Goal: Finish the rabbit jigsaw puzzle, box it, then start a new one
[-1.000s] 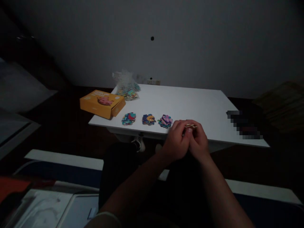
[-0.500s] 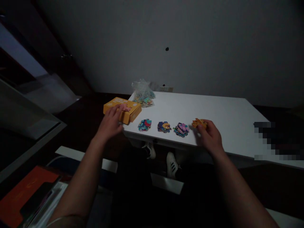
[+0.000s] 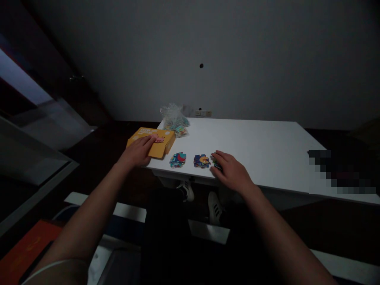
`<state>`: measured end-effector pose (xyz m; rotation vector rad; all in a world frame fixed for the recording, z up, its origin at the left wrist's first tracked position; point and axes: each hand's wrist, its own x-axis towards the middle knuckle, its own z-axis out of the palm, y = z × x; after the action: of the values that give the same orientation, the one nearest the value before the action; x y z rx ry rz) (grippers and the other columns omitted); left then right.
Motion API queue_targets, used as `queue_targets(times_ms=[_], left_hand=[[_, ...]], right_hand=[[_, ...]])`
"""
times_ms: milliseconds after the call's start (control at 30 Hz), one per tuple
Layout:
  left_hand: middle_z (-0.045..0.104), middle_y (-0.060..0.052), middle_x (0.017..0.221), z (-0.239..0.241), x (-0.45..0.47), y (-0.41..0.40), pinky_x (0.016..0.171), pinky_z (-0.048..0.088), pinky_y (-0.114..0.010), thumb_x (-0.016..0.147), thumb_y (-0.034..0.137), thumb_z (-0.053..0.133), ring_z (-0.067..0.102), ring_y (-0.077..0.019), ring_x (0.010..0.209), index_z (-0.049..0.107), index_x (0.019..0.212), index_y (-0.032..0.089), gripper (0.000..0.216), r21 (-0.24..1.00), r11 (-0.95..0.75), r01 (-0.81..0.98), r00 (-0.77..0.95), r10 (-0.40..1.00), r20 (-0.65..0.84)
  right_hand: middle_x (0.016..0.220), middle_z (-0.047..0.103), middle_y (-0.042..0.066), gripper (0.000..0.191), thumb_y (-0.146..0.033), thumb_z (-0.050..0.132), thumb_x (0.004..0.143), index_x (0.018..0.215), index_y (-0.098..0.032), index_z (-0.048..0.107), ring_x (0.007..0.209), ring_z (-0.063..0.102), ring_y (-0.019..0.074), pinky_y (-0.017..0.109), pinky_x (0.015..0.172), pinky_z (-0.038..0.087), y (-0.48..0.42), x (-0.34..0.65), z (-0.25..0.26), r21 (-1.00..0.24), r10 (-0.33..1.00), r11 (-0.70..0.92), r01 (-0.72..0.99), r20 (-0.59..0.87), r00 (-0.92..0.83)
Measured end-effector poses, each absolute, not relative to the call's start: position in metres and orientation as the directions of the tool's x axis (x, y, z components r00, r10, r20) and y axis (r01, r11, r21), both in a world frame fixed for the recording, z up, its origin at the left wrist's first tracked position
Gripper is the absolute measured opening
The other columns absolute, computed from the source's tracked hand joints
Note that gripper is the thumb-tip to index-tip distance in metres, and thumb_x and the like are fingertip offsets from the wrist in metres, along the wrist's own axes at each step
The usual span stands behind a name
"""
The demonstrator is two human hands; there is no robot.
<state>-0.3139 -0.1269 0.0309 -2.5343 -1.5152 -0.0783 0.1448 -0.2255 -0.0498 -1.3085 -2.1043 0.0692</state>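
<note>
My left hand (image 3: 138, 152) lies over the front left part of a yellow puzzle box (image 3: 139, 136), fingers on its top and thumb low at the front. Near the table's front edge, my right hand (image 3: 230, 170) closes its fingers and thumb round a small pile of puzzle pieces (image 3: 217, 164), mostly hidden; a dark and green bit shows. Left of that hand sits a pile of blue puzzle pieces with a yellow crescent (image 3: 202, 160). Closer to the box is another pile of puzzle pieces with a red shape (image 3: 177, 160).
A clear plastic bag of puzzle pieces (image 3: 175, 120) stands behind the box on the white table (image 3: 261, 146). A blurred-out dark object (image 3: 341, 172) lies at the right end. Below left is an orange folder or box (image 3: 29, 249). Wall sockets (image 3: 203, 113) sit behind the table.
My right hand has moved left to the flower-topped pile, which it now covers. The orange-yellow pieces it held are out of sight. My left hand stays on the box; the view has shifted slightly.
</note>
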Motion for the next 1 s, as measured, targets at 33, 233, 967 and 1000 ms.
queue_targets(times_ms=[33, 233, 967, 1000], left_hand=[[0.047, -0.023, 0.183, 0.035, -0.31, -0.129, 0.137, 0.041, -0.057, 0.094, 0.032, 0.059, 0.051, -0.0431, 0.164, 0.043, 0.179, 0.012, 0.088, -0.132, -0.461, 0.878, 0.476, 0.869, 0.132], [0.07, -0.014, 0.165, 0.058, -0.284, -0.133, 0.127, 0.051, -0.051, 0.099, 0.038, 0.056, 0.066, -0.0384, 0.149, 0.067, 0.162, 0.025, 0.065, -0.043, -0.396, 0.917, 0.398, 0.91, 0.118], [0.078, -0.005, 0.117, 0.179, -0.285, -0.108, 0.12, 0.046, -0.05, 0.106, 0.044, 0.081, 0.067, -0.0303, 0.124, 0.079, 0.133, 0.014, 0.04, 0.037, -0.033, 0.999, 0.017, 0.929, 0.37], [0.076, -0.003, 0.113, 0.177, -0.296, -0.105, 0.122, 0.044, -0.048, 0.1, 0.04, 0.089, 0.065, -0.0258, 0.121, 0.08, 0.127, 0.011, 0.042, 0.255, -0.03, 0.967, -0.072, 0.922, 0.381]], right_hand=[[0.163, 0.069, 0.02, 0.055, -0.048, 0.071, 0.107, 0.157, -0.026, 0.071, 0.145, 0.069, 0.0467, 0.071, 0.117, 0.061, -0.227, 0.146, -0.05, -0.348, 0.811, 0.512, 0.785, 0.496, -0.309], [0.151, 0.077, 0.018, 0.041, -0.042, 0.07, 0.111, 0.149, -0.028, 0.075, 0.131, 0.076, 0.0426, 0.069, 0.11, 0.065, -0.229, 0.159, -0.056, -0.31, 0.773, 0.572, 0.759, 0.513, -0.373], [0.133, 0.087, 0.009, 0.043, -0.029, 0.073, 0.09, 0.131, -0.032, 0.084, 0.119, 0.084, 0.0367, 0.06, 0.104, 0.069, -0.218, 0.224, -0.059, -0.419, 0.801, 0.544, 0.726, 0.517, -0.302], [0.132, 0.087, 0.008, 0.043, -0.03, 0.074, 0.088, 0.13, -0.033, 0.085, 0.118, 0.084, 0.0363, 0.06, 0.104, 0.069, -0.217, 0.227, -0.06, -0.44, 0.809, 0.53, 0.725, 0.519, -0.277]])
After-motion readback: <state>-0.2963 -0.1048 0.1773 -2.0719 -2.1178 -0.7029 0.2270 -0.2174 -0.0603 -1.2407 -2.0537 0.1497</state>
